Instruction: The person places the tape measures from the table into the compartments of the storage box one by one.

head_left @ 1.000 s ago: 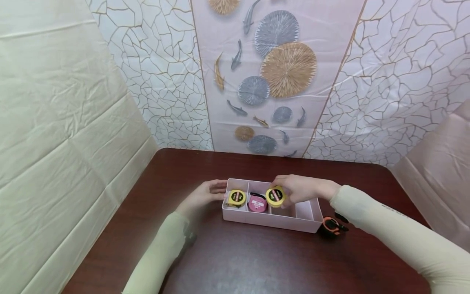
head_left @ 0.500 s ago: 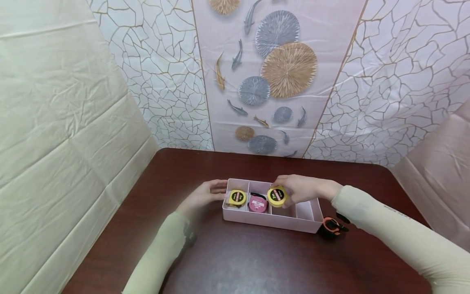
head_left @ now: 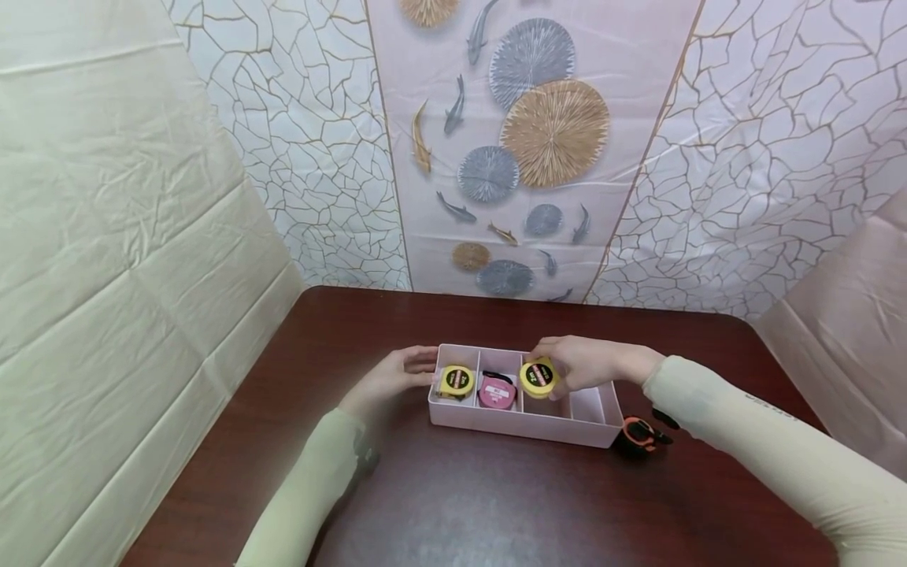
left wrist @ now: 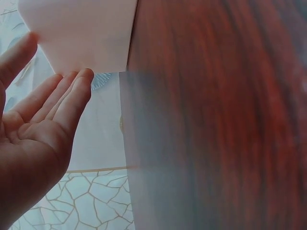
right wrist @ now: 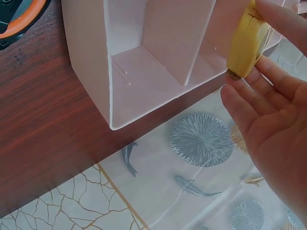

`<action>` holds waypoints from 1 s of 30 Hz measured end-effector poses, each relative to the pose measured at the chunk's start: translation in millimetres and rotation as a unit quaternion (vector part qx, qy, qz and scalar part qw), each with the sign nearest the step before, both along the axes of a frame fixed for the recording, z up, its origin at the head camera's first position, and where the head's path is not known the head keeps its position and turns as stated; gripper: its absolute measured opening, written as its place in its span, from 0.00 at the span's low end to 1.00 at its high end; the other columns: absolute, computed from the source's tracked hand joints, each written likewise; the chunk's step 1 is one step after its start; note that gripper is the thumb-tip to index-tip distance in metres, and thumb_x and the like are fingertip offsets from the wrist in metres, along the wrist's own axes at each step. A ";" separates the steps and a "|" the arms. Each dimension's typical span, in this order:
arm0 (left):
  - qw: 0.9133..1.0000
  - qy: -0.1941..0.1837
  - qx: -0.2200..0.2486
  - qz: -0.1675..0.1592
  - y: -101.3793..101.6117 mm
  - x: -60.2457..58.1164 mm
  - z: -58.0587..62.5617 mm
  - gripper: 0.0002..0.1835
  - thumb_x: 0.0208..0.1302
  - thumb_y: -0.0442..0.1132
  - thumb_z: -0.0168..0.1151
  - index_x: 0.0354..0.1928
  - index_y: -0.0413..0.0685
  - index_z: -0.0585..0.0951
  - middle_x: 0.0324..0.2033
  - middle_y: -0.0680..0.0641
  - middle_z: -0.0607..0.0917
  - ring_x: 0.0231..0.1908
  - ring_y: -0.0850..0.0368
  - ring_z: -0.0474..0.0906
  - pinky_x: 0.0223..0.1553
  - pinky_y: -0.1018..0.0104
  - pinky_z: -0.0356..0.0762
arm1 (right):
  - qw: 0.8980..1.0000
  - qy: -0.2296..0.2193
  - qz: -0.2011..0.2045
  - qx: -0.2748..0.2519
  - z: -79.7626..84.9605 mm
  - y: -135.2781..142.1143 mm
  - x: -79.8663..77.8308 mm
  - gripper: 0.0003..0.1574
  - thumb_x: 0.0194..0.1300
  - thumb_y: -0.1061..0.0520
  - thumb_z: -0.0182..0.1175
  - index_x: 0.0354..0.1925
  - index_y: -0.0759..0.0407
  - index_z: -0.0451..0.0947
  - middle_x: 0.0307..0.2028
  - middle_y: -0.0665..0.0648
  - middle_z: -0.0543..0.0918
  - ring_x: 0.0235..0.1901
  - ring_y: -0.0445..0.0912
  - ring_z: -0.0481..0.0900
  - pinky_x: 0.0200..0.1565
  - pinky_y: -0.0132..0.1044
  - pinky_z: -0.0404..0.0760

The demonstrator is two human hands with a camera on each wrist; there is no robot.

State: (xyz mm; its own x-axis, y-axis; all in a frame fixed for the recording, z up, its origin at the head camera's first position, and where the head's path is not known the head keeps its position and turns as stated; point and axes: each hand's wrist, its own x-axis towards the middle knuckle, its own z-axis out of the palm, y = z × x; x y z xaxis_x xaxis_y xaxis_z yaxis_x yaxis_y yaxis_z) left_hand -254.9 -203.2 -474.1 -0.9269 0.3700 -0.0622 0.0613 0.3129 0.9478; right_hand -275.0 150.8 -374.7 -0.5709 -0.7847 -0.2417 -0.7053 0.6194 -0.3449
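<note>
My right hand (head_left: 586, 362) holds a yellow tape measure (head_left: 538, 378) between thumb and fingers, over the third compartment of a pale pink divided box (head_left: 524, 425). In the right wrist view that tape measure (right wrist: 245, 43) appears edge-on, pinched beside the box wall. At the box's left end is my left hand (head_left: 386, 379), its fingers extended and the fingertips right at the end wall in the left wrist view (left wrist: 86, 38). Another yellow tape measure (head_left: 456, 382) lies in the leftmost compartment. Beside it, the second compartment contains a pink tape measure (head_left: 497, 392) with a black strap.
A black-and-orange tape measure (head_left: 640, 435) sits on the dark wooden table (head_left: 453, 504) by the box's right front corner. Patterned cloth (head_left: 489, 173) hangs behind the table, with pale cloth walls on both sides.
My right hand has shifted slightly to the right with the yellow tape measure. The left hand stays at the box's end.
</note>
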 end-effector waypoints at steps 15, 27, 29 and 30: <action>1.000 0.004 0.008 -0.007 0.3 -0.6 -0.6 0.31 0.68 0.36 0.67 0.71 0.39 0.69 0.67 0.40 0.74 0.64 0.43 0.74 0.63 0.53 0.75 | 1.000 0.003 0.001 0.005 3.5 0.6 0.6 0.38 0.57 0.55 0.74 0.64 0.62 0.73 0.54 0.52 0.77 0.44 0.43 0.75 0.48 0.41 0.79; 1.000 0.003 0.010 -0.008 1.9 0.6 0.4 0.30 0.69 0.36 0.66 0.70 0.40 0.69 0.66 0.41 0.75 0.64 0.44 0.74 0.63 0.53 0.74 | 1.000 0.014 0.009 -0.002 -0.6 5.5 1.4 0.38 0.55 0.56 0.75 0.62 0.63 0.75 0.52 0.52 0.77 0.43 0.42 0.75 0.46 0.39 0.79; 1.000 0.003 0.010 -0.009 1.8 1.1 0.8 0.30 0.69 0.36 0.66 0.70 0.40 0.70 0.66 0.40 0.75 0.64 0.44 0.74 0.63 0.53 0.75 | 1.000 0.017 0.009 -0.002 -2.0 5.9 1.2 0.38 0.55 0.56 0.75 0.62 0.63 0.75 0.51 0.51 0.77 0.42 0.41 0.75 0.46 0.39 0.78; 1.000 0.003 0.011 -0.009 1.7 1.1 0.8 0.30 0.69 0.36 0.66 0.70 0.41 0.70 0.66 0.40 0.75 0.64 0.44 0.75 0.63 0.54 0.75 | 1.000 0.018 0.011 -0.004 -2.5 6.0 1.0 0.38 0.55 0.56 0.76 0.62 0.63 0.75 0.51 0.51 0.77 0.43 0.41 0.75 0.46 0.39 0.78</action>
